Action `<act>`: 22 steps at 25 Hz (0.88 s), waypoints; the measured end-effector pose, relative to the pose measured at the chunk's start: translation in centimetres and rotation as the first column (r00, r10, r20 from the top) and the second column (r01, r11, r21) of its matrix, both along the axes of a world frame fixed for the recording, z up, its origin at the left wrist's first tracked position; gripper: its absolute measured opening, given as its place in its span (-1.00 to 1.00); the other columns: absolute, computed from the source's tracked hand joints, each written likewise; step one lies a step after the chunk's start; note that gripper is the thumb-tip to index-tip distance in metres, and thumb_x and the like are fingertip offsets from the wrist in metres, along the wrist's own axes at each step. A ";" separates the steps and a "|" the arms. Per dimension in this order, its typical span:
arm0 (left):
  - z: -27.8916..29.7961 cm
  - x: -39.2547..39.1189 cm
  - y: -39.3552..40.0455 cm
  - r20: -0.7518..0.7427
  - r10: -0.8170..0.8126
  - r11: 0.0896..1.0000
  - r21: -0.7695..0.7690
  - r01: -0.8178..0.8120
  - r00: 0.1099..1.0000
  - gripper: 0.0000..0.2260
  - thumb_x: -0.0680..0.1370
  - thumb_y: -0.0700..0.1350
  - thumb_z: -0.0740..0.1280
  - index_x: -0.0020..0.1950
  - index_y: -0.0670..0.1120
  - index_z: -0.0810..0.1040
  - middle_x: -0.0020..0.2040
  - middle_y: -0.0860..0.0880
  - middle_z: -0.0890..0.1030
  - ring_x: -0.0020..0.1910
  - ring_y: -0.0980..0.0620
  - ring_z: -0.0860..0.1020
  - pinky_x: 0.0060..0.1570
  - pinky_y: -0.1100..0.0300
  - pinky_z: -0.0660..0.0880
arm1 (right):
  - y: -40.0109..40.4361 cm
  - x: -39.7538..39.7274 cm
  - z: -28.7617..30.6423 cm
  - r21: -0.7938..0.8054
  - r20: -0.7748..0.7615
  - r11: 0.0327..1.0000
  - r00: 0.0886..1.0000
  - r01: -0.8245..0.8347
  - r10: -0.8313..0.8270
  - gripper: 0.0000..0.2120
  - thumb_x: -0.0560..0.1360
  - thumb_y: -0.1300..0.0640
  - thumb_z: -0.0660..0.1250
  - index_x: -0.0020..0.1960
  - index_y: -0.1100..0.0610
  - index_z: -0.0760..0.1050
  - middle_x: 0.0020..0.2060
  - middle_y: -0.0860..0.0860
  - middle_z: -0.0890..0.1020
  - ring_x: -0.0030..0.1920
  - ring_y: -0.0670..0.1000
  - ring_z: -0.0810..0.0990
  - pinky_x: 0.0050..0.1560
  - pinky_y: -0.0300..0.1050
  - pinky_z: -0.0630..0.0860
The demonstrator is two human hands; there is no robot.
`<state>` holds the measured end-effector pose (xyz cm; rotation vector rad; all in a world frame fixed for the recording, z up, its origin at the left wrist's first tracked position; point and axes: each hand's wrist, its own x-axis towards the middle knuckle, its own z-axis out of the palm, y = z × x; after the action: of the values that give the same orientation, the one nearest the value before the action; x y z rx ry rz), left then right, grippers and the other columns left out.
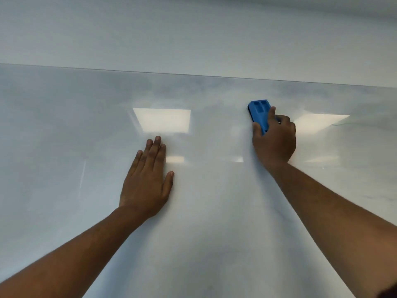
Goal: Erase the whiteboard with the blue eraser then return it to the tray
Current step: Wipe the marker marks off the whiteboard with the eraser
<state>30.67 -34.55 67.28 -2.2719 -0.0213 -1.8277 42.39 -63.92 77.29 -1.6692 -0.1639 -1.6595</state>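
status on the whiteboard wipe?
Right hand gripping blue eraser, pressed on whiteboard. Left hand flat on board. Nothing in the way; tray not visible.

Two bare forearms, no sleeves, left hand (148, 186), right hand (276, 140), short trimmed fingernails

Right hand (274, 138) covers the blue eraser's (258, 114) lower half, whiteboard (204, 211) runs off at 3, 6 and 9 o'clock, both forearms cut at the bottom edge.

pale wall (193, 35) above, bright ceiling-light reflections (162, 120)
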 end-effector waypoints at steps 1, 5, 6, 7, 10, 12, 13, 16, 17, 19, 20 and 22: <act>0.1 0.2 -0.6 0.002 0.008 0.999 0.036 -0.008 1.000 -0.32 0.67 0.13 -0.04 0.74 -0.18 0.07 0.76 -0.08 -0.04 0.74 -0.02 -0.08 0.72 0.02 -0.05 | 0.3 -0.1 -0.3 0.073 -0.022 0.997 1.000 0.006 -0.004 -0.37 0.66 -0.12 0.24 0.65 0.06 0.17 0.39 0.15 0.44 0.37 0.18 0.39 0.23 0.08 0.50; 0.9 1.9 -4.9 -0.053 -0.007 0.995 0.101 0.013 0.999 -0.31 0.68 0.17 -0.05 0.75 -0.14 -0.01 0.76 -0.04 -0.11 0.74 0.02 -0.15 0.71 0.08 -0.14 | 4.0 -0.9 -3.9 -0.346 0.263 0.931 0.965 0.112 -0.019 -0.38 0.64 -0.04 0.24 0.63 0.15 0.23 0.43 0.20 0.44 0.30 0.24 0.44 0.15 0.08 0.56; 1.0 2.6 -6.1 -0.056 -0.022 0.994 0.110 0.028 0.998 -0.31 0.68 0.18 -0.05 0.76 -0.12 -0.03 0.76 -0.03 -0.13 0.74 0.04 -0.16 0.71 0.09 -0.15 | 3.5 -0.3 -4.5 -0.484 0.346 0.849 0.938 0.212 -0.036 -0.40 0.64 -0.04 0.22 0.62 0.15 0.24 0.42 0.20 0.46 0.27 0.22 0.47 0.09 0.07 0.59; 1.0 3.2 -7.1 -0.056 -0.037 0.992 0.121 0.043 0.998 -0.31 0.69 0.18 -0.05 0.76 -0.12 -0.02 0.76 -0.03 -0.12 0.74 0.04 -0.16 0.70 0.09 -0.15 | 2.0 0.4 -4.0 -0.541 0.386 0.798 0.922 0.265 -0.044 -0.41 0.66 -0.05 0.21 0.63 0.14 0.24 0.40 0.19 0.48 0.25 0.21 0.48 0.06 0.08 0.61; 0.3 4.6 -8.7 -0.038 -0.068 0.986 0.149 0.073 0.997 -0.33 0.69 0.16 -0.06 0.74 -0.15 0.08 0.76 -0.05 -0.02 0.74 0.01 -0.07 0.71 0.04 -0.04 | -3.1 2.5 -1.0 -0.282 0.177 0.942 0.975 0.180 -0.134 -0.40 0.67 -0.07 0.18 0.66 0.07 0.17 0.35 0.22 0.43 0.28 0.24 0.41 0.16 0.11 0.54; 0.0 5.0 -8.7 -0.009 -0.068 0.982 0.175 0.068 0.998 -0.35 0.69 0.12 -0.02 0.73 -0.18 0.14 0.75 -0.09 0.05 0.74 -0.03 0.01 0.71 -0.02 0.05 | -3.6 2.8 0.1 0.034 -0.018 0.997 0.997 0.072 -0.072 -0.39 0.67 -0.08 0.19 0.66 0.04 0.13 0.32 0.24 0.40 0.30 0.25 0.37 0.22 0.11 0.50; -0.1 5.2 -8.6 0.000 -0.065 0.978 0.197 0.063 0.998 -0.37 0.69 0.09 0.00 0.72 -0.19 0.17 0.75 -0.11 0.08 0.74 -0.06 0.04 0.70 -0.06 0.10 | -2.4 2.4 0.1 0.108 -0.037 0.993 0.999 0.039 -0.035 -0.38 0.67 -0.08 0.20 0.66 0.05 0.14 0.30 0.24 0.40 0.29 0.25 0.38 0.22 0.11 0.50; 0.7 5.5 -9.3 -0.013 -0.054 0.967 0.247 0.056 0.998 -0.36 0.68 0.07 0.01 0.72 -0.20 0.14 0.75 -0.13 0.07 0.73 -0.08 0.04 0.70 -0.09 0.14 | 0.7 1.7 -2.0 -0.189 0.235 0.976 0.970 0.110 -0.064 -0.39 0.65 -0.10 0.22 0.64 0.07 0.21 0.25 0.23 0.47 0.22 0.20 0.45 0.06 0.01 0.55; 1.2 5.7 -9.8 -0.027 -0.066 0.971 0.230 0.070 0.997 -0.35 0.68 0.09 0.01 0.73 -0.19 0.10 0.75 -0.12 0.04 0.74 -0.06 0.01 0.71 -0.05 0.08 | -0.3 2.3 -2.5 -0.350 0.319 0.920 0.946 0.177 -0.060 -0.40 0.65 -0.10 0.23 0.63 0.07 0.23 0.24 0.22 0.49 0.20 0.18 0.47 0.01 -0.03 0.55; 1.8 6.4 -11.1 -0.042 -0.111 0.979 0.166 0.117 0.993 -0.31 0.68 0.13 0.02 0.75 -0.16 -0.01 0.76 -0.08 -0.05 0.74 -0.01 -0.08 0.71 0.05 -0.07 | -4.8 4.1 -2.0 -0.406 0.320 0.892 0.945 0.200 -0.066 -0.41 0.66 -0.09 0.24 0.64 0.05 0.25 0.24 0.22 0.49 0.21 0.19 0.47 0.02 0.00 0.54; 1.8 6.7 -11.7 -0.048 -0.127 0.981 0.142 0.132 0.991 -0.30 0.68 0.15 0.01 0.75 -0.14 -0.05 0.76 -0.06 -0.09 0.74 0.00 -0.11 0.71 0.07 -0.13 | -7.3 5.2 -1.5 -0.306 0.247 0.936 0.964 0.172 -0.096 -0.41 0.66 -0.09 0.24 0.64 0.03 0.23 0.25 0.23 0.47 0.24 0.22 0.45 0.09 0.03 0.52; 1.5 7.6 -12.8 -0.049 -0.120 0.982 0.140 0.126 0.992 -0.30 0.68 0.16 -0.03 0.76 -0.14 -0.09 0.76 -0.06 -0.12 0.75 -0.01 -0.14 0.71 0.06 -0.17 | -10.7 6.7 -0.6 0.023 0.023 0.996 0.996 0.083 -0.084 -0.40 0.67 -0.09 0.21 0.66 -0.02 0.17 0.28 0.24 0.42 0.30 0.25 0.39 0.22 0.07 0.45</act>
<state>38.24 -47.33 68.74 -2.2548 0.2537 -1.7777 49.12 -74.61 76.66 -1.6598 -0.0881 -1.7376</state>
